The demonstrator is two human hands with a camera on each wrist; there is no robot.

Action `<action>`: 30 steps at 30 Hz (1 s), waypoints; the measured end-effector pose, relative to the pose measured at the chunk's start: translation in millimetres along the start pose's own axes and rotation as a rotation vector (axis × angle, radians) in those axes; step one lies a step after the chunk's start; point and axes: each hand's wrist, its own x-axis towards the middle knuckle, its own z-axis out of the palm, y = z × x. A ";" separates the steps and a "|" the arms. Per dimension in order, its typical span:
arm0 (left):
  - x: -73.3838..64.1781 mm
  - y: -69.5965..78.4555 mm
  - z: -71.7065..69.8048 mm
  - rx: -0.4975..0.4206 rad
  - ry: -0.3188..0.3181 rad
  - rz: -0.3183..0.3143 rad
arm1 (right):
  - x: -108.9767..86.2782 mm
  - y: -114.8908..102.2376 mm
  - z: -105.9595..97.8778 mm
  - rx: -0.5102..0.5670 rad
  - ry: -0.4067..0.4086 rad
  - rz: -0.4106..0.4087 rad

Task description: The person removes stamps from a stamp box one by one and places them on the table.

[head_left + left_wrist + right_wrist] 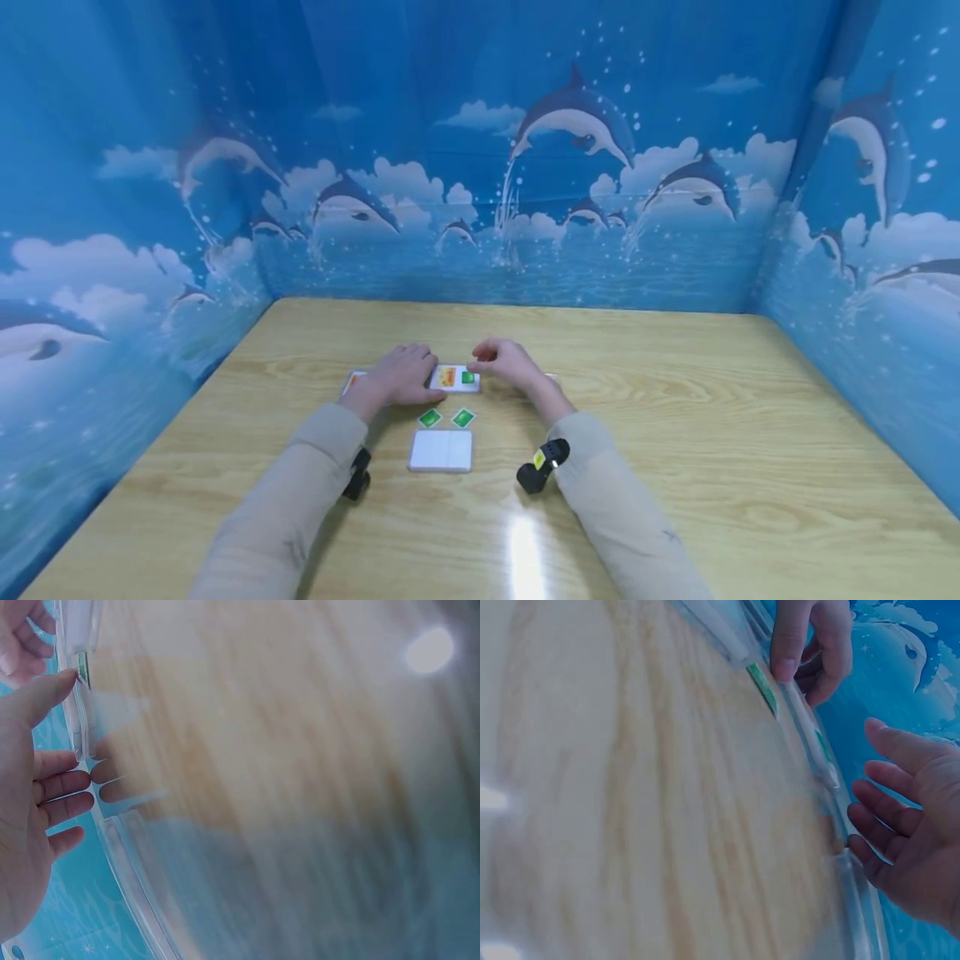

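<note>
A white card board (454, 378) with an orange picture and a green picture lies between the hands. My left hand (401, 373) rests at its left end with fingers extended, and the thumb reaches its near left edge; in the left wrist view this hand (30, 787) has straight fingers. My right hand (506, 362) hovers at the board's right end, fingers loosely bent. The right wrist view shows this hand (919, 810) holding nothing. Closer to me are two green diamond-shaped pieces, one left (430, 417) and one right (463, 417).
A blank white rectangular tray-like piece (441, 451) lies nearest me on the wooden table (675, 433). Part of another card (354, 381) shows beside the left wrist. A thin white edge (552, 376) peeks out beyond the right wrist. Blue dolphin curtains (420, 100) enclose the table.
</note>
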 end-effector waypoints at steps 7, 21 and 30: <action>-0.2 0.8 1.0 -0.004 -0.004 -0.004 | -1.2 2.5 5.6 -0.052 -0.023 0.040; -0.3 0.3 1.2 0.004 0.006 0.004 | 2.4 1.6 10.5 -0.104 -0.024 0.060; 0.8 -0.5 1.6 0.007 0.014 0.007 | 1.7 -1.6 9.1 -0.154 0.013 0.054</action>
